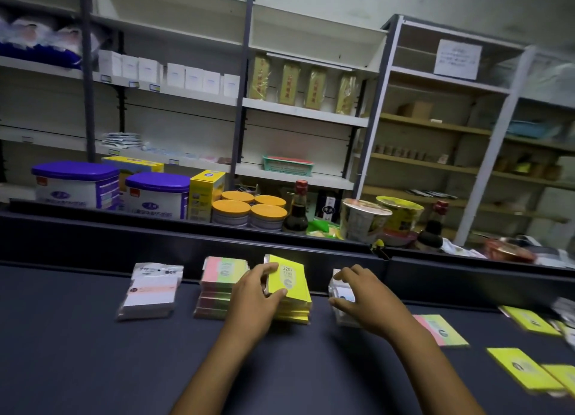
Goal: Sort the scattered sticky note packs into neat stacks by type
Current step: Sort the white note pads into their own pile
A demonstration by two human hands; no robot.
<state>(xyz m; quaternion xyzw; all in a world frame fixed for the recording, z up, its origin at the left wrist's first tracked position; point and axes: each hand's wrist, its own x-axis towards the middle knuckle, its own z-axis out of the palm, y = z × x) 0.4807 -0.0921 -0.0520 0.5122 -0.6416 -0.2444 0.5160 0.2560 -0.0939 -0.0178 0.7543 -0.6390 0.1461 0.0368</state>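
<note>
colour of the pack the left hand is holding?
Yellow pack, tilted in the left hand; head view.

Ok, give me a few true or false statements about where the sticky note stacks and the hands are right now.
1. The left hand grips the top yellow pack, which sits tilted on the yellow stack. True.
2. The right hand rests on the pink and green stack. False: it is on a stack of clear-wrapped packs to the right of the yellow stack.
3. A white stack stands furthest left in the row. True.
4. All packs are already stacked. False: loose yellow packs and a loose pink and green pack lie flat on the right.
5. The stacks sit on a white table. False: the table is dark.
</note>
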